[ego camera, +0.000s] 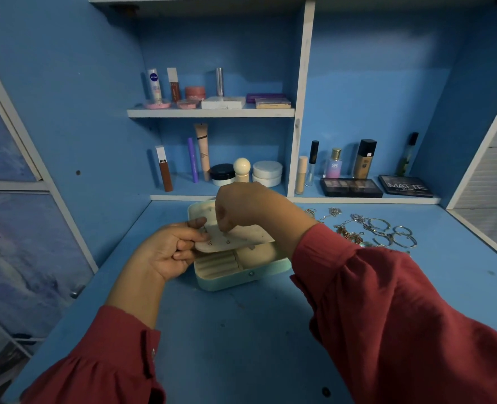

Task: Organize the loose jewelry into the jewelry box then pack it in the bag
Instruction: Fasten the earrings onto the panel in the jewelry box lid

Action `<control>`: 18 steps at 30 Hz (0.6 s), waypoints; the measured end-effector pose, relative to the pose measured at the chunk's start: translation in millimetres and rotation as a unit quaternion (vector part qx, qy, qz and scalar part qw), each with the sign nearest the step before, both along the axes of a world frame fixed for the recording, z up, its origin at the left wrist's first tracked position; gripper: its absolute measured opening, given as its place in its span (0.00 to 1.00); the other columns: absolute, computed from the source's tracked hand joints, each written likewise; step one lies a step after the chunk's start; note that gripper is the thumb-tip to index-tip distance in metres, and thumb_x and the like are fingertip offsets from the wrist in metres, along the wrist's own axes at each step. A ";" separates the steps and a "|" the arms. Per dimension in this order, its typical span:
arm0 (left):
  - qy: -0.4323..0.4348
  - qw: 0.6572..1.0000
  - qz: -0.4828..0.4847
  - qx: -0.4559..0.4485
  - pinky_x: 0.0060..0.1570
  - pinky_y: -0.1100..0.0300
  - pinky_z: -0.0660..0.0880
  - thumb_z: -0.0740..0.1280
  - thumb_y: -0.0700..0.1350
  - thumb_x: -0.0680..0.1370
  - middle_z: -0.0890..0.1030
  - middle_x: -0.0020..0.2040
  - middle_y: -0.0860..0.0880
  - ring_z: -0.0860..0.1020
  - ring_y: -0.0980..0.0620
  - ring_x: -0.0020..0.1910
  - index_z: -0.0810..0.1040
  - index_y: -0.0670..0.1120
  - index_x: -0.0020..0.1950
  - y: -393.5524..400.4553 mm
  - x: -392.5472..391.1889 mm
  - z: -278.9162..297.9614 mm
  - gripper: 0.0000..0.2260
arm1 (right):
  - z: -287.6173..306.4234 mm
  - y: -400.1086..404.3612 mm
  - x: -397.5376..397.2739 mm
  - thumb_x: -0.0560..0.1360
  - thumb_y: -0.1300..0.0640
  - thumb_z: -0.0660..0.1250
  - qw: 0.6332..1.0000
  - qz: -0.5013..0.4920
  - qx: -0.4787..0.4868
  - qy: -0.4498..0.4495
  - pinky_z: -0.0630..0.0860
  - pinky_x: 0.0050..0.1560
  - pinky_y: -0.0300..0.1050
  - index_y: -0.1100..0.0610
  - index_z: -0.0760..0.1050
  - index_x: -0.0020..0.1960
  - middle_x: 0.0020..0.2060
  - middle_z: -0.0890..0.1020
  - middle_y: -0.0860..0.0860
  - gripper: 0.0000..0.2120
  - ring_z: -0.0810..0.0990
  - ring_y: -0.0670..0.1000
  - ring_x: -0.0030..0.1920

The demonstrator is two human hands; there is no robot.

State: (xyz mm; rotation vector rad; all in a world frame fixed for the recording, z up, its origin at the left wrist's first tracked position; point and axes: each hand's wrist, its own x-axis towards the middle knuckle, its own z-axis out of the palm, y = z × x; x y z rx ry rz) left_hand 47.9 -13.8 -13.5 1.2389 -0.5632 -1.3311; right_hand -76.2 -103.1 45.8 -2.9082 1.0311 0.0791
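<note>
Blue desk (241, 330): jewelry box (241, 275) open; left hand (168, 252) grips earring panel (235, 237) (studs), right hand (241, 205) pinching.

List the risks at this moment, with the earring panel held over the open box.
1. The left hand grips the earring panel by one end only; the right hand pressing on it might tilt it, and studs could fall out.
2. The jewelry box lies open beneath, so a small dropped piece may hide among the ring rolls.
3. The loose jewelry lies near the right sleeve, which might sweep or tangle it.
</note>
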 end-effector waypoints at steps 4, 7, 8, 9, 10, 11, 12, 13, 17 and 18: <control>-0.013 1.000 0.001 -0.005 0.13 0.71 0.54 0.59 0.27 0.76 0.68 0.22 0.54 0.59 0.60 0.14 0.75 0.43 0.46 0.2 0.7 -0.7 0.12 | 1.3 2.2 11.8 0.73 0.54 0.69 0.999 -0.009 -0.022 0.037 0.71 0.45 0.47 0.56 0.78 0.50 0.43 0.79 0.49 0.08 0.79 0.52 0.48; -0.024 1.000 -0.004 -0.006 0.13 0.71 0.54 0.60 0.27 0.75 0.68 0.23 0.53 0.59 0.60 0.15 0.75 0.43 0.47 1.0 1.0 -0.7 0.12 | 1.9 0.5 12.1 0.73 0.55 0.69 0.999 -0.009 -0.004 0.035 0.73 0.44 0.46 0.58 0.79 0.50 0.44 0.80 0.50 0.08 0.80 0.52 0.48; -0.029 1.000 -0.007 -0.006 0.13 0.71 0.54 0.60 0.27 0.75 0.68 0.23 0.54 0.59 0.60 0.15 0.76 0.43 0.47 1.4 0.6 -0.2 0.12 | 1.6 -1.8 9.1 0.73 0.56 0.69 0.999 -0.014 0.018 0.024 0.74 0.46 0.46 0.59 0.80 0.51 0.45 0.81 0.51 0.09 0.80 0.53 0.49; -0.033 0.999 -0.010 -0.006 0.13 0.71 0.54 0.60 0.27 0.75 0.67 0.23 0.54 0.59 0.60 0.15 0.76 0.42 0.47 1.8 0.5 0.3 0.12 | 1.1 -3.4 4.1 0.73 0.57 0.69 0.999 -0.018 0.045 0.005 0.75 0.47 0.45 0.59 0.81 0.52 0.48 0.82 0.51 0.09 0.80 0.52 0.50; -0.037 0.999 -0.014 -0.006 0.13 0.71 0.55 0.60 0.27 0.75 0.67 0.23 0.54 0.59 0.60 0.15 0.76 0.42 0.47 2.2 0.5 0.7 0.12 | -0.2 -4.9 -1.9 0.74 0.57 0.69 0.997 -0.019 0.074 -0.021 0.75 0.47 0.44 0.57 0.81 0.52 0.49 0.83 0.51 0.09 0.80 0.51 0.50; -0.039 0.999 -0.018 -0.006 0.13 0.71 0.55 0.60 0.27 0.75 0.68 0.23 0.54 0.59 0.60 0.15 0.76 0.42 0.47 2.5 0.7 0.7 0.12 | -2.3 -5.7 -9.2 0.74 0.56 0.69 0.993 -0.017 0.101 -0.053 0.74 0.45 0.41 0.55 0.82 0.52 0.49 0.82 0.49 0.08 0.79 0.49 0.49; -0.040 0.999 -0.021 -0.007 0.14 0.71 0.55 0.61 0.27 0.75 0.67 0.23 0.54 0.60 0.61 0.15 0.76 0.42 0.48 2.6 0.9 0.5 0.11 | -5.0 -5.6 -17.2 0.75 0.55 0.69 0.989 -0.016 0.121 -0.088 0.72 0.43 0.38 0.53 0.82 0.51 0.48 0.82 0.47 0.07 0.77 0.47 0.48; -0.039 0.999 -0.023 -0.007 0.14 0.71 0.55 0.61 0.28 0.75 0.67 0.24 0.54 0.60 0.61 0.15 0.77 0.42 0.48 2.5 0.9 0.2 0.11 | -8.1 -5.4 -25.5 0.75 0.54 0.69 0.983 -0.017 0.136 -0.122 0.69 0.41 0.36 0.51 0.82 0.50 0.47 0.81 0.45 0.06 0.76 0.44 0.46; -0.029 0.999 -0.016 -0.011 0.14 0.71 0.56 0.62 0.29 0.74 0.65 0.27 0.53 0.60 0.60 0.16 0.78 0.41 0.48 0.6 2.6 -2.1 0.10 | -17.7 -8.0 -59.5 0.75 0.53 0.69 0.963 -0.044 0.174 -0.202 0.67 0.41 0.31 0.49 0.83 0.51 0.44 0.81 0.39 0.06 0.75 0.37 0.43; -0.021 1.000 -0.015 -0.013 0.14 0.71 0.56 0.62 0.29 0.74 0.64 0.29 0.52 0.60 0.60 0.16 0.79 0.41 0.47 0.2 3.1 -2.5 0.10 | -18.5 -9.8 -69.7 0.75 0.52 0.70 0.957 -0.055 0.187 -0.214 0.68 0.41 0.30 0.48 0.83 0.50 0.42 0.81 0.37 0.06 0.75 0.37 0.43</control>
